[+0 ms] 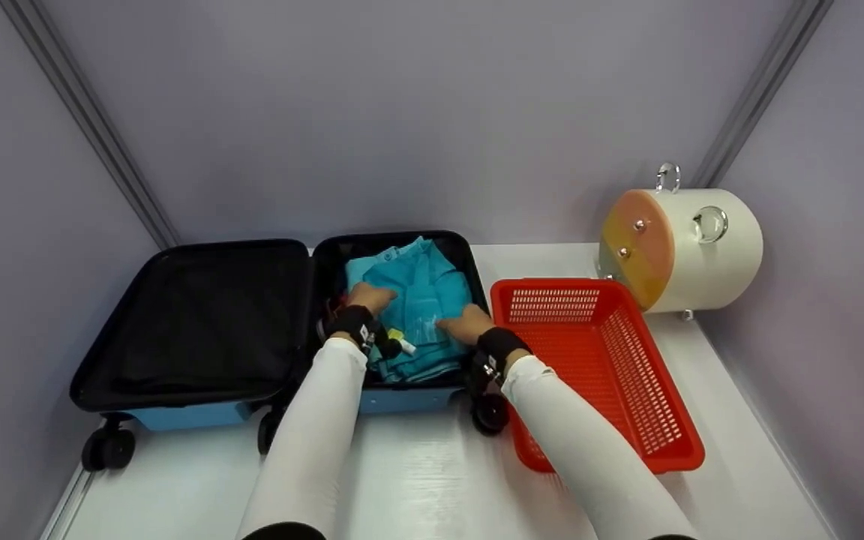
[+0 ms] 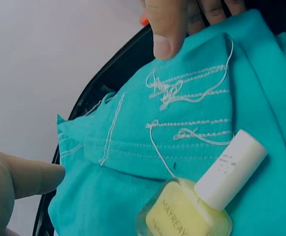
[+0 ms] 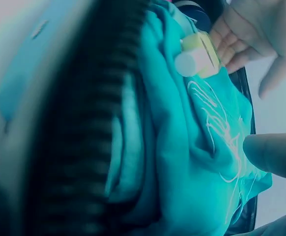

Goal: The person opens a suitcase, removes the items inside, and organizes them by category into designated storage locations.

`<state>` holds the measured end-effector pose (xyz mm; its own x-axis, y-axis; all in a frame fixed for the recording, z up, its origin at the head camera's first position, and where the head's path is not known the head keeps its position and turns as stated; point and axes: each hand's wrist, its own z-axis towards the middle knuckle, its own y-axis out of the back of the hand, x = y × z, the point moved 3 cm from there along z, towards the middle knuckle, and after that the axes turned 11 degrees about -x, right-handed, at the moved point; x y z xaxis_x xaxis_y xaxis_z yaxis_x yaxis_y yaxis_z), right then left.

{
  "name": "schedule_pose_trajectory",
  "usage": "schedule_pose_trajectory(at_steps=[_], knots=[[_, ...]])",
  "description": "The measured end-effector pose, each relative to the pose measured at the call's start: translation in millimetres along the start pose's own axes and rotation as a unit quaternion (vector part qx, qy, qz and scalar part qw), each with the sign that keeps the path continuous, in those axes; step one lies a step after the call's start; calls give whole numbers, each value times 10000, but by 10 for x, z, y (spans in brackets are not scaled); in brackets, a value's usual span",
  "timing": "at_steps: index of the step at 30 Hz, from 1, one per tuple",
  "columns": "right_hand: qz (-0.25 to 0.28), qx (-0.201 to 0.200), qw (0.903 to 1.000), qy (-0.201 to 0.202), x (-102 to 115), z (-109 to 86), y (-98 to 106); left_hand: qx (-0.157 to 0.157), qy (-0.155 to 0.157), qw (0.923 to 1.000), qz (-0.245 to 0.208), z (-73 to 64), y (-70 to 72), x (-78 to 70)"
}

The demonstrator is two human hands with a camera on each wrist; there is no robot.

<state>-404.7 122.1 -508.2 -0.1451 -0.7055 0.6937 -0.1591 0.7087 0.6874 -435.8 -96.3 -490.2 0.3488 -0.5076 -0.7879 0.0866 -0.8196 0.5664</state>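
Head view, fingers (image 1: 450, 325) extended, touching turquoise cloth (image 1: 421, 289)

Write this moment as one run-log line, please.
teal garment: in open suitcase; left hand: at garment's edge; right hand: touches garment; yellow nail polish bottle: on garment; red basket: beside suitcase

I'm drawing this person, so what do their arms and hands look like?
The left hand and right hand wear no gloves. Plain white sleeves cover the forearms nearly to the wrists. Around each wrist is a wide black band with tiny pale marks, too small to read.
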Motion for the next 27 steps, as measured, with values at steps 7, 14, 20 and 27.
schedule_pose_trajectory(at_steps=[7,14,20,27], knots=[[124,266,9995,-133,-10,34,32,432,9,9990,76,54,-52,42],[38,277,9995,-118,-27,1,70,549,-625,9938,741,84,-94,42],[168,236,9995,-144,-48,4,87,567,-750,9942,524,44,-83,15],[287,-163,9994,62,-55,6,91,454,-844,9951,234,21,-104,-77]])
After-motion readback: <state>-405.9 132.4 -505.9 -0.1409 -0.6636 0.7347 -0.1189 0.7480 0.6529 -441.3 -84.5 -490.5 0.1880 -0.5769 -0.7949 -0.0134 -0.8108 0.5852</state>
